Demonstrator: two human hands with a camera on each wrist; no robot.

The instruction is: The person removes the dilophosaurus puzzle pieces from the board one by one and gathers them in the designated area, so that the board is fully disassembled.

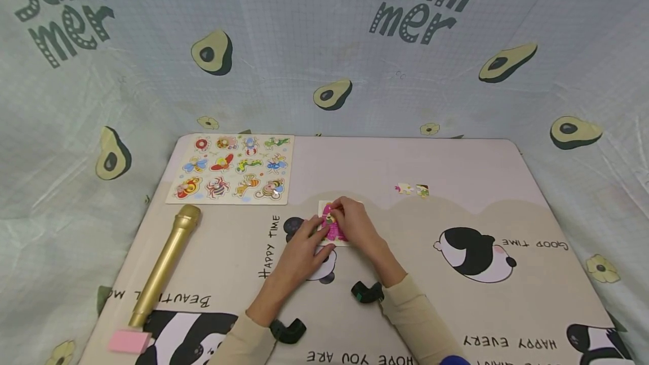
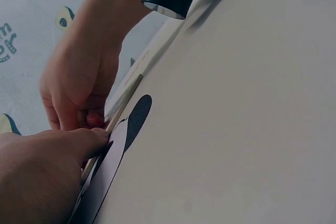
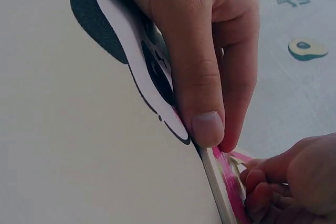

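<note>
A small jigsaw puzzle board (image 1: 335, 234) with a pink figure lies on the mat in front of me. My left hand (image 1: 303, 249) holds the board at its left and near edges, the thumb (image 3: 207, 127) against its rim and fingers over its surface. From the right, my right hand (image 1: 356, 224) bends over the picture. In the right wrist view my right hand (image 3: 299, 182) pinches a small, slightly tilted puzzle piece (image 3: 241, 170) against the board, its face mostly hidden by fingers. Two loose puzzle pieces, one whitish (image 1: 404, 188) and one greenish (image 1: 422, 190), lie farther right.
An insect picture board (image 1: 232, 183) lies at the back left. Below it is a gold stick-like tube (image 1: 164, 266) with a wider end, beside a pink block (image 1: 129, 342). The table mat (image 1: 405, 258) carries printed pandas and words. A patterned curtain (image 1: 284, 32) hangs behind.
</note>
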